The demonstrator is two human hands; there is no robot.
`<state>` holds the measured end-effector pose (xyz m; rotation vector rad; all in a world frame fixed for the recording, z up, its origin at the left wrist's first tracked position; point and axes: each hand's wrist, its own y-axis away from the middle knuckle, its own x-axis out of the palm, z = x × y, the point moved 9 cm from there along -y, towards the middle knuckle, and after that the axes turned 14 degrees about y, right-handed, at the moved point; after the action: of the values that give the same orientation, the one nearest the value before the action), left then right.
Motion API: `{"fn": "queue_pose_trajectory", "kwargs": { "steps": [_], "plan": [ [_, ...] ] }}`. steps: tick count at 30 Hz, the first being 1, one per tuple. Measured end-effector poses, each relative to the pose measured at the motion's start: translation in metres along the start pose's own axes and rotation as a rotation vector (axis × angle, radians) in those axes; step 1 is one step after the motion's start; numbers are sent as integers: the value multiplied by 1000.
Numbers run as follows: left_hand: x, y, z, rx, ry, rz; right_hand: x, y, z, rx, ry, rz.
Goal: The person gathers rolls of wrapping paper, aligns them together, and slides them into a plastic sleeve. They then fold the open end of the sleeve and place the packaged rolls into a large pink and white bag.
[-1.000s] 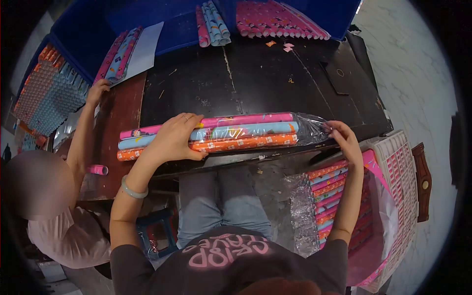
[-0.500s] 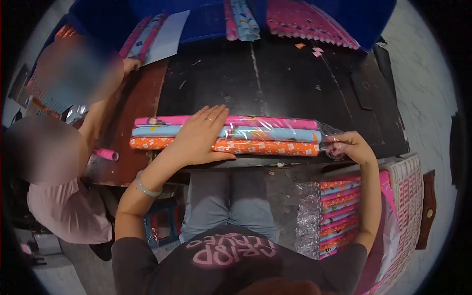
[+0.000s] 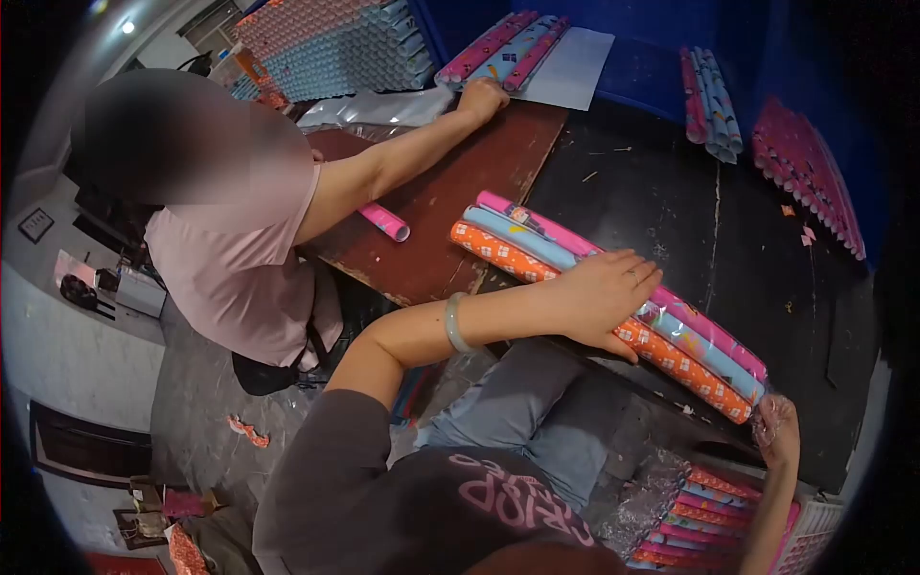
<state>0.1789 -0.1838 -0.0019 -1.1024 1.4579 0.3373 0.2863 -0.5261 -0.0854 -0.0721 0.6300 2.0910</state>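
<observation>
Three rolls of wrapping paper, side by side in clear plastic, lie on the dark table: a pink roll [image 3: 704, 331], a light blue roll [image 3: 695, 343] and an orange roll with white prints [image 3: 676, 362]. Flat across their middle rests my left hand [image 3: 606, 295], fingers stretched out and pressing on the plastic. At the right-hand end, my right hand [image 3: 778, 433] pinches the loose gathered end of the plastic sleeve [image 3: 764, 414] that sticks out past the rolls. Part of the rolls is hidden under my left hand.
To the left a co-worker in a pink shirt [image 3: 230, 240] reaches a hand [image 3: 482, 99] to paper rolls [image 3: 527, 57] on a white sheet [image 3: 580, 72]. A short pink roll [image 3: 385, 221] lies nearer. Blue bins hold more rolls [image 3: 805, 172]; wrapped rolls [image 3: 695, 517] sit below right.
My view has turned to the left, so the table and rolls appear slanted and more of the co-worker shows. My left hand still lies on the rolls and my right still holds the plastic end.
</observation>
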Motion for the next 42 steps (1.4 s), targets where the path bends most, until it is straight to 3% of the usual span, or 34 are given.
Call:
{"fn": "queue_pose_trajectory", "kwargs": {
  "steps": [2,5,9,12,14,18,20,22,24,25,32,38,40,42],
  "plan": [
    [3,1,0,3,-5,-6,-8,-3,-14,126,22,-143],
    [1,0,0,-6,1,5,-5,1,-13,94,-56,-241],
    [-1,-1,0,-35,17,8,14,8,27,7,216,-32],
    [-2,-1,-1,-39,31,19,20,1,11,7,45,-66],
    [-6,0,2,-44,59,26,13,3,7,140,-124,-95],
    [-6,-1,-4,-30,64,12,19,13,20,81,-3,-33],
    [-9,-3,-5,-47,64,28,16,21,28,79,68,-176],
    [-10,-4,-7,-51,71,35,20,26,29,89,116,-160],
    [-11,-4,-9,-52,46,56,26,28,27,40,-11,-25],
    [-11,-4,-10,-43,52,53,26,28,20,94,-92,-54],
    [-7,-2,-7,-61,38,82,36,33,34,146,-83,39],
    [-10,-4,-10,-50,13,49,46,27,35,168,-29,-25],
    [-9,-1,-6,-48,24,39,30,27,27,185,46,-153],
    [-10,0,-8,-26,37,28,21,26,24,99,61,-136]
  ]
}}
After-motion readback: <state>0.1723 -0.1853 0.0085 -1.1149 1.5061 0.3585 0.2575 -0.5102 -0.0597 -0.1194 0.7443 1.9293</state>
